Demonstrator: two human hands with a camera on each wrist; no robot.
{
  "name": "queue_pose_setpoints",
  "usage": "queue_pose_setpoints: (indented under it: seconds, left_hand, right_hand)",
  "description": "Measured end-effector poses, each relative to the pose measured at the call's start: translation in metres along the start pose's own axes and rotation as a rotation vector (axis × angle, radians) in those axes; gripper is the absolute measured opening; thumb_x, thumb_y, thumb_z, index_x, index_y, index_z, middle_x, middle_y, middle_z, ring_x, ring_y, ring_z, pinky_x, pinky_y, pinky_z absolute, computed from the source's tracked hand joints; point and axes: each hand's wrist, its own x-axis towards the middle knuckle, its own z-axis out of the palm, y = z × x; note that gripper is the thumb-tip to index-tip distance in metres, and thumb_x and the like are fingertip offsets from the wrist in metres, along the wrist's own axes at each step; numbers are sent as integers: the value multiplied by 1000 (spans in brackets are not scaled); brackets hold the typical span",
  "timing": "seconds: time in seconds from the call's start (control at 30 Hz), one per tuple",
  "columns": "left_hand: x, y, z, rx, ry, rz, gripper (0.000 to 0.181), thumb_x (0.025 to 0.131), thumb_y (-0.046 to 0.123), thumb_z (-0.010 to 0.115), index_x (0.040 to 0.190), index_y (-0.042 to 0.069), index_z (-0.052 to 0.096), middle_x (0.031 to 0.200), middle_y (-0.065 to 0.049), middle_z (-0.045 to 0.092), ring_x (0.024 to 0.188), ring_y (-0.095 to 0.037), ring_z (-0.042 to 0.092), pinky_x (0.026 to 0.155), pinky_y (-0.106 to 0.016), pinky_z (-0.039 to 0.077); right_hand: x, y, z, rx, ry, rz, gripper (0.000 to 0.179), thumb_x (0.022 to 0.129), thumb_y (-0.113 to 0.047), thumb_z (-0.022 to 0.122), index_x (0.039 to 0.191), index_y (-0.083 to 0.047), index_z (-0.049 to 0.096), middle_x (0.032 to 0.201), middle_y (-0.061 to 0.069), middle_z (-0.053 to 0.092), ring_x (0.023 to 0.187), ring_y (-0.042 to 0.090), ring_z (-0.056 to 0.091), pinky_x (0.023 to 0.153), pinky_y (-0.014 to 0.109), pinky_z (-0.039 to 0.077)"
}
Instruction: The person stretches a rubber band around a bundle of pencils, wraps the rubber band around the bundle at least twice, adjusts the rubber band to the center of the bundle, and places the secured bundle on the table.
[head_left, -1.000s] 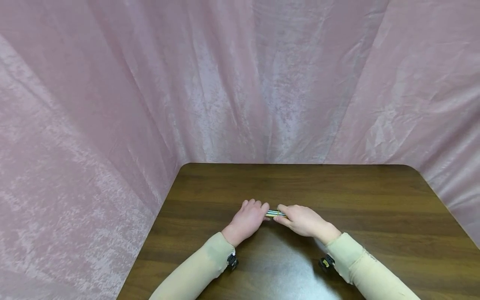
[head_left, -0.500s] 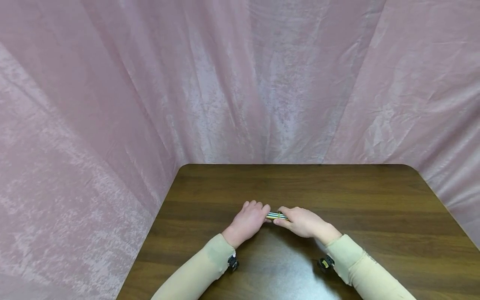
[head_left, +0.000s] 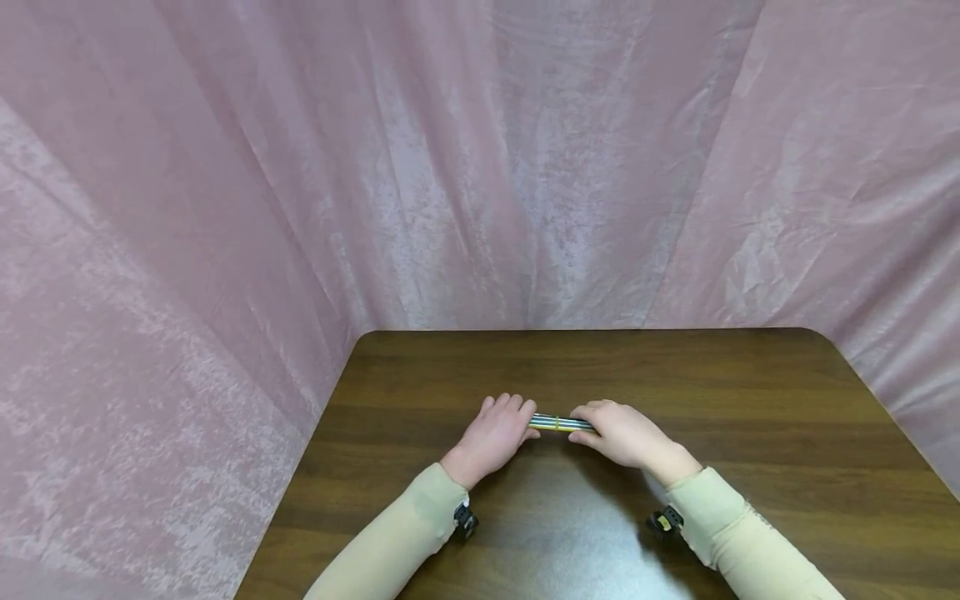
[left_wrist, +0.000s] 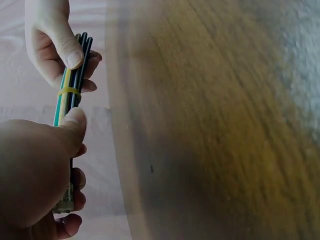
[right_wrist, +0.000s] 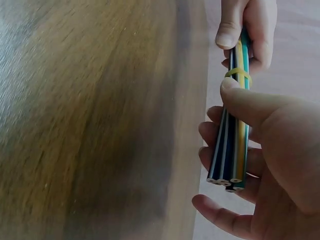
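A bundle of pencils [head_left: 544,422], dark striped, yellow and green, lies crosswise between my hands in the head view. A yellow rubber band [right_wrist: 238,75] circles it near the middle. My left hand [head_left: 497,433] grips the left end, its thumb along the pencils in the left wrist view. The right hand [head_left: 622,433] holds the other end, thumb [right_wrist: 255,105] on top beside the band and fingers underneath. Flat cut ends of several pencils show over the right fingers in the right wrist view. Much of the left end is hidden inside the left hand.
Both hands are above a brown wooden table [head_left: 450,367] with rounded far corners. Pink velvet curtains [head_left: 480,167] hang behind it and along the sides. Small black cameras [head_left: 465,521] sit at the cuffs of the light sleeves.
My right hand has slid to the right, so more of the pencil bundle and its rubber band shows between the hands. The left hand keeps its grip, nearly still.
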Motion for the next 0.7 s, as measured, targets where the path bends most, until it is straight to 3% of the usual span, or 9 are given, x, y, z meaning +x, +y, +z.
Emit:
queue_pose_setpoints:
  seconds: [0.2,0.37,0.7]
  left_hand:
    - [0,1,3,-12,-3,-23,33,106,48,62,113,16,60,99,2,60,90,-19,57,76,-35,40]
    - [2,3,8,-36,-11,-40,33,106,47,61,112,15,59,97,1,59,88,-20,55,76,-34,39]
    - [13,8,9,-55,-49,-3,31,105,47,64,109,16,61,95,2,65,88,-19,63,74,-32,42]
  right_hand:
    - [-4,1,0,-46,29,4,32,104,-26,72,130,-8,73,112,5,71,104,31,70,83,55,57]
    - [-6,3,4,-80,48,-6,35,106,-21,69,137,-5,69,114,7,69,104,31,68,82,55,57]
    - [-10,17,9,-143,60,11,31,104,-23,72,129,-6,73,117,9,71,110,34,68,87,58,55]
